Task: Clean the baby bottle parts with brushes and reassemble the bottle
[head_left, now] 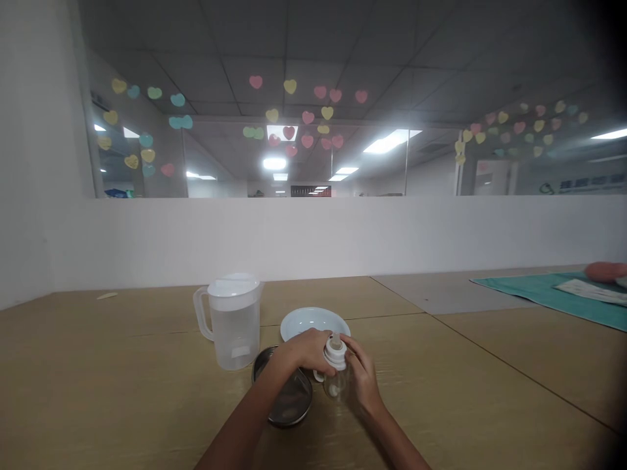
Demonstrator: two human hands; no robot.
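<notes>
We have 2 hands on 1 bottle (343,386), which sits upright, or close to it, in front of the bowl (337,318) and just right of the metal dish (294,408). The left hand (309,349) grasps it from the left, thumb near the white collar (335,358); the right hand (363,375) grips from the other side, its fingers curled around behind the top. We judge that these 2 opposed grips keep the bottle from tipping or turning loosely. The clear teat (336,339) points up between the hands, uncovered by our fingers, perhaps because we are holding lower down. Whether the base touches the table (147,405) we cannot tell. A small white piece (334,391) shows low in the clear body.

Our left forearm crosses over the metal dish and hides part of it; having it so near probably suits work within easy reach. The jug (235,336) stands farther left with its lid on and its handle turned outward, likely handy for our left side. Well to the right, a green cloth (543,294) lies apart from the 4 vessels, out of our way.
</notes>
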